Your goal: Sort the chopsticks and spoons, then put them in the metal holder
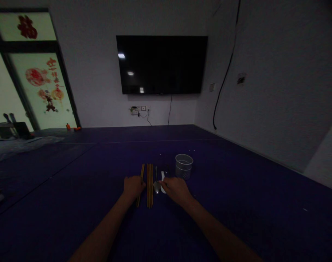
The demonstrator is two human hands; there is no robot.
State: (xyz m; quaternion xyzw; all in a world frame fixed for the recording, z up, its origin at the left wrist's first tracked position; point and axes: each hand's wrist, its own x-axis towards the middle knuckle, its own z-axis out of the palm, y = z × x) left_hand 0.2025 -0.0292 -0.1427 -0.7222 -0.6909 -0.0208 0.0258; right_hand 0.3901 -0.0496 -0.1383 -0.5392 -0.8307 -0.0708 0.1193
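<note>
My left hand point(133, 186) is closed around the left pair of chopsticks point(139, 201), whose ends stick out above and below it. Several more brown chopsticks point(149, 193) lie side by side just to its right. Beside them rests a metal spoon point(156, 187), its handle pointing away from me. My right hand point(176, 188) is closed at the middle of a white spoon point(163, 176), and its fingertips reach close to the metal spoon. Behind the right hand stands an upright grey perforated utensil cup point(183, 165).
Everything lies on a dark blue floor covering point(100, 163). Ahead, a large television point(163, 65) hangs on the wall above sockets and cables. At the left are a glass door point(42, 83), small orange items point(73, 127) and clear plastic sheeting point(26, 145).
</note>
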